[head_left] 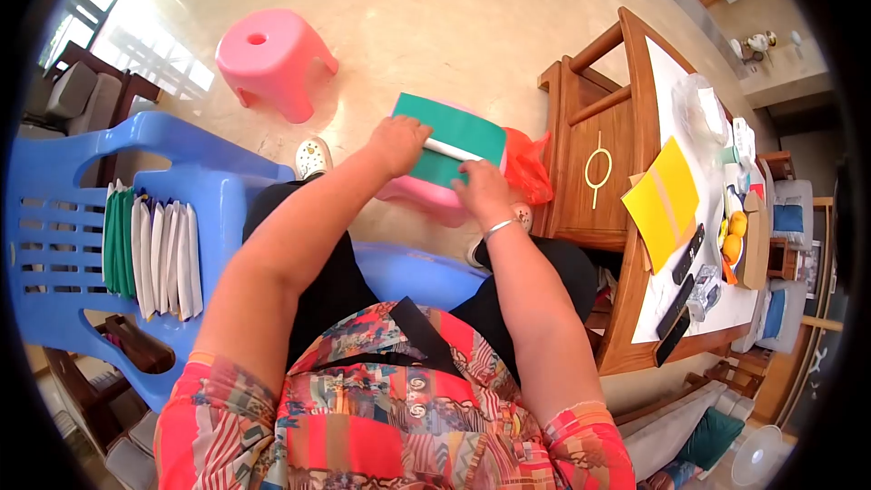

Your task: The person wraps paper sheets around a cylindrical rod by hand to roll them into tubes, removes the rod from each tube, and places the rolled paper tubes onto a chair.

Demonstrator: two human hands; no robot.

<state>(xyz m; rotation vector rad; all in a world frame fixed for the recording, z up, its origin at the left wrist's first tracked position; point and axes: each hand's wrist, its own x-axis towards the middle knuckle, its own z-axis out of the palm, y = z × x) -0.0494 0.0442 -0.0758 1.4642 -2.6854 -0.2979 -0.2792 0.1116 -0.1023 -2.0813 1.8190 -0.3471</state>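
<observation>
Steadying, apparently, a white strip across a green sheet on the nearer stool, short of its near edge, left hand and right hand curl at opposite ends, grip indeterminable; next, even control seems required.

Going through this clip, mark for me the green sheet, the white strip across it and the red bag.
Green sheet (461, 125): head view, bare upper part.
White strip (451, 151): head view, middle of its length.
Red bag (530, 167): head view, crumpled side.
</observation>
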